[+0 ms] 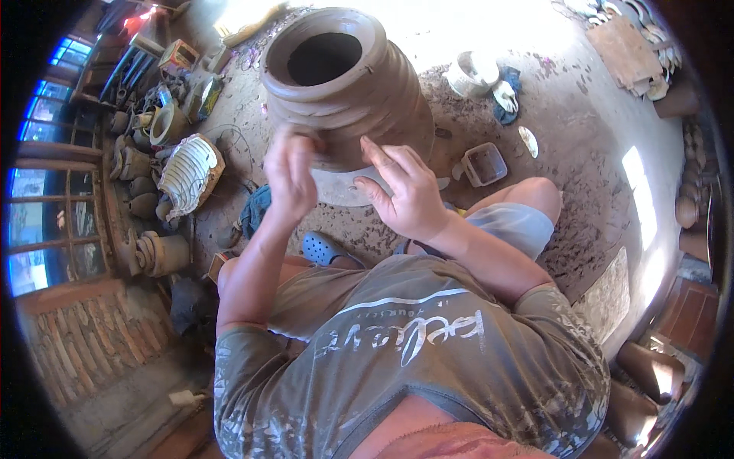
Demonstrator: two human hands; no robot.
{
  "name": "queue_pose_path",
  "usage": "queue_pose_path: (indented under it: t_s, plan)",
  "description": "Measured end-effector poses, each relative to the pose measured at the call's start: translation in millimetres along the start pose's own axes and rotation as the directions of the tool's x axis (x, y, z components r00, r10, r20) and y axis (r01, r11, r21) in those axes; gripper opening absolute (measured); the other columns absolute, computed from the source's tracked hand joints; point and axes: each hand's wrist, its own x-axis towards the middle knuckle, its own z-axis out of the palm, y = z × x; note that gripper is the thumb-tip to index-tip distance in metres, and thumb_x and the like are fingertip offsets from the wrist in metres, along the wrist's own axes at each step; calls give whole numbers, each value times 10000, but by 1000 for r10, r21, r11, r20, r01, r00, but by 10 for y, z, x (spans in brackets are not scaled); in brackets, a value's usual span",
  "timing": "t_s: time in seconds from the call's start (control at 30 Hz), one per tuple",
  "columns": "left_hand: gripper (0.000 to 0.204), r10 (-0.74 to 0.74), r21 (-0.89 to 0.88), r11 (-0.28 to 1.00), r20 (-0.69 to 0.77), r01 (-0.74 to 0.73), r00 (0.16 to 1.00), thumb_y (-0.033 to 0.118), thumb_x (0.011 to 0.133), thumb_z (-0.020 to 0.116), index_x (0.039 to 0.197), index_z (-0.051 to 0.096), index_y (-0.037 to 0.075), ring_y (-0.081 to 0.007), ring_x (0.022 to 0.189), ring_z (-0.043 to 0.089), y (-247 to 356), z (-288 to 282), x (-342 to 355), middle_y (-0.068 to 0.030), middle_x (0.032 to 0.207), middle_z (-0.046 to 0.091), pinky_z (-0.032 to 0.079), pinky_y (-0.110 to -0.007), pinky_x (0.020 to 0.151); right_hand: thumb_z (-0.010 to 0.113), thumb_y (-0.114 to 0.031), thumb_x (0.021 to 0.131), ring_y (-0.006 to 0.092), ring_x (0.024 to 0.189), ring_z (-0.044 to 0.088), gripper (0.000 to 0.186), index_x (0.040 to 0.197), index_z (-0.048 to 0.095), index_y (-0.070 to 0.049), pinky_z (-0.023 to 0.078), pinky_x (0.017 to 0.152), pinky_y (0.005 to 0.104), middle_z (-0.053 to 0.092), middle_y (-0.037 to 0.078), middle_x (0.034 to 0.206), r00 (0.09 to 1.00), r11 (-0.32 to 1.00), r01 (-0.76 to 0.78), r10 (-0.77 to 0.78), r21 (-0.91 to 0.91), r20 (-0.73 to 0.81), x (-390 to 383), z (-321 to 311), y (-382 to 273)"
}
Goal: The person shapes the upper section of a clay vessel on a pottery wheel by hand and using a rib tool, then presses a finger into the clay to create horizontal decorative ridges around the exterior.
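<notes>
**Two hands on a wet clay jar**

Nearest to us is our grey-green shirt (428, 344), spattered with pale clay, filling the near middle of the view, with both forearms rising from it toward the work.

Beyond it spreads the earthen floor (581, 130), brown and strewn with clay crumbs, with a bright patch of sunlight at the far side.

Next in size is the big clay jar (344, 84), brown, ribbed along its wall and open at the mouth, standing at the far middle on a pale round disc (344, 191) set on the floor.

Our right hand (405, 191) lies against the near lower wall of the jar, fingers spread and extended, gripping nothing. Our left hand (290, 176) is blurred; it sits at the jar's near left wall with fingers raised, and we cannot tell whether it is closed on anything.

To the left, a white ribbed mould (189, 174) leans among small finished pots (157, 252) near the windows.

Right of the jar sits a small square tub (484, 164), and farther off a white bucket (472, 73) with a blue cloth (508, 96) just beside it.

Smallest, a blue clog (325, 249) shows near us between our forearms.
</notes>
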Motion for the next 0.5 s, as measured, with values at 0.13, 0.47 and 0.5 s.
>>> queue_pose_path:
  t_s: [0.13, 0.47, 0.5]
  plan:
    - [628, -322, -149, 880, 512, 451, 797, 509, 1174, 395, 978, 686, -13, -147, 710, 593, 295, 278, -199, -31, 745, 605, 503, -315, 672, 812, -159, 883, 289, 879, 660, 435, 1248, 698, 47, 571, 771, 386, 669, 113, 1009, 988, 992, 125, -124, 2, 96, -12, -184, 74]
    - [561, -377, -63, 844, 636, 533, 673, 492, 1139, 536, 973, 708, -16, -115, 767, 595, 195, 410, -141, -25, 777, 639, 510, -301, 717, 786, -48, 868, 310, 839, 656, 318, 1161, 710, 49, 565, 746, 405, 667, 140, 953, 987, 998, 48, -53, 38, 154, -214, -316, 199]
    - [515, -359, -80, 848, 639, 523, 680, 474, 1127, 568, 1013, 706, -9, -111, 788, 602, 181, 403, -141, -29, 833, 652, 501, -287, 722, 773, -56, 884, 304, 853, 661, 285, 1145, 711, 40, 568, 758, 399, 668, 139, 954, 994, 997, -5, -4, 83, 107, -192, -318, 169]
